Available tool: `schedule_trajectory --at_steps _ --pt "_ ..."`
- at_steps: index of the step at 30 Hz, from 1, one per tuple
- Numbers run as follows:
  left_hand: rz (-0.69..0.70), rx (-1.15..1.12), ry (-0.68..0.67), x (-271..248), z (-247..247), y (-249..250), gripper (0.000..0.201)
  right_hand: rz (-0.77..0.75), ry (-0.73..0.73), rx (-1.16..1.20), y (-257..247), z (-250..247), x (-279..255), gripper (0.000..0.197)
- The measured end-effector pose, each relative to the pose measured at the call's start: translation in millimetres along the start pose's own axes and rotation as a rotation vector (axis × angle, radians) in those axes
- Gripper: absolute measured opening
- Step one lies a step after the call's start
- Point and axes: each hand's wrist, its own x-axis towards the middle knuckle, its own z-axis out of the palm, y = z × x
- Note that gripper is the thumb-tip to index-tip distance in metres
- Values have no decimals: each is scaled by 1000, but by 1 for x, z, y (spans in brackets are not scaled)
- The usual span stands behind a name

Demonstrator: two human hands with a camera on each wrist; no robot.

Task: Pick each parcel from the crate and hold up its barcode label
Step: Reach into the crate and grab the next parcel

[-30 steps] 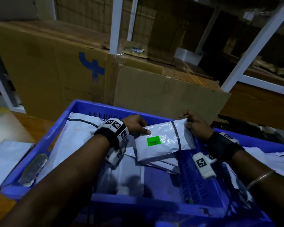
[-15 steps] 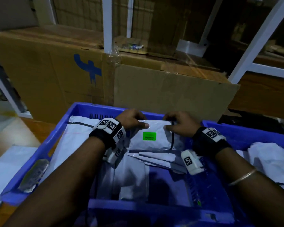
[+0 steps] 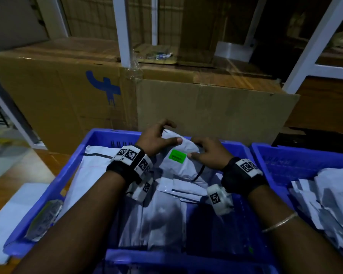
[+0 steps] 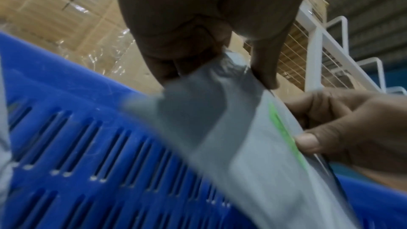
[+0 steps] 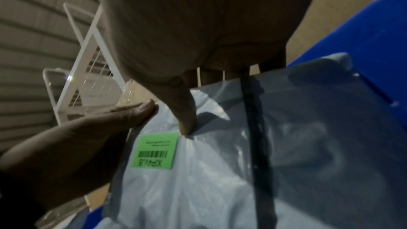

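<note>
A tall brown cardboard box (image 3: 107, 91) stands just beyond the far wall of the blue slotted plastic crate (image 3: 53, 186), leaving little room there. A second blue crate (image 3: 285, 155) of parcels sits close on the right. Over the far middle of the first crate, above other mailers, is the white plastic mailer parcel (image 3: 183, 167). The left hand (image 3: 156, 140) pinches its far left edge; the right hand (image 3: 208, 153) grips its right edge, thumb beside the green barcode label (image 3: 177, 156).
</note>
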Motion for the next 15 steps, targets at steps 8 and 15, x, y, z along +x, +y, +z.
schedule_trajectory --at_steps 8,15 --pt "-44 -226 33 -1 -7 2 14 18 143 270 2 6 -5 25" --pt "13 -203 -86 -5 -3 2 31 7 174 353 -10 10 -4 35"
